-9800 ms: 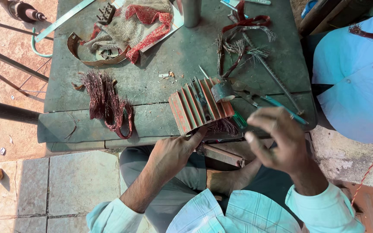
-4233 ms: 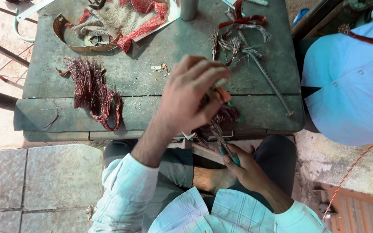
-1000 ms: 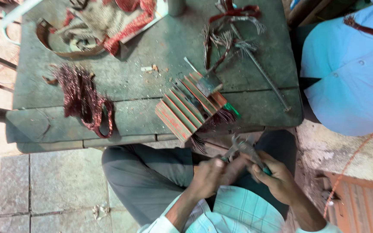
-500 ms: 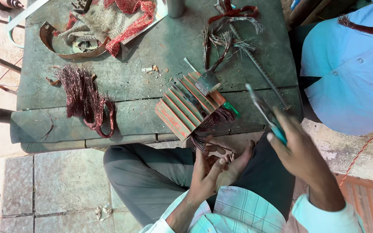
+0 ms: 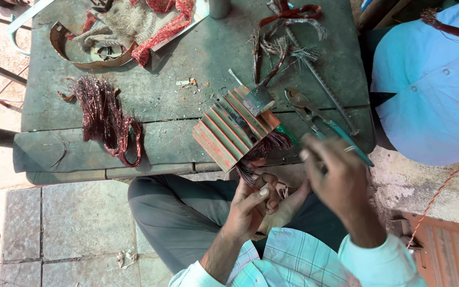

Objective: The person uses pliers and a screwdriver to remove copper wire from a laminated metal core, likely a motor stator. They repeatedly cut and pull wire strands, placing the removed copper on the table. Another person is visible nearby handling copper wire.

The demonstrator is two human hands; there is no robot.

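While the left hand (image 5: 253, 204) pinches a tuft of copper wire (image 5: 251, 167) hanging from the near end of the stator core (image 5: 235, 127), fingers curled and thumb pressed against them, the right hand (image 5: 336, 175) is raised just beside it, palm down and blurred; it looks closed around the teal handle of the pliers (image 5: 314, 119), whose open jaws lie on the green bench (image 5: 187, 64), though the grip itself cannot be made out clearly. Both forearms come up from the lap, sleeves pale checked. The ribbed core sits tilted at the bench's front edge, wire bunched at its near end. A loose hank of stripped copper coil (image 5: 107, 119) lies well to the left, and more frayed strands (image 5: 280, 40) sit behind, so part of the winding appears already out, with some left in the slots. A person in a blue shirt (image 5: 431, 90) sits at right.
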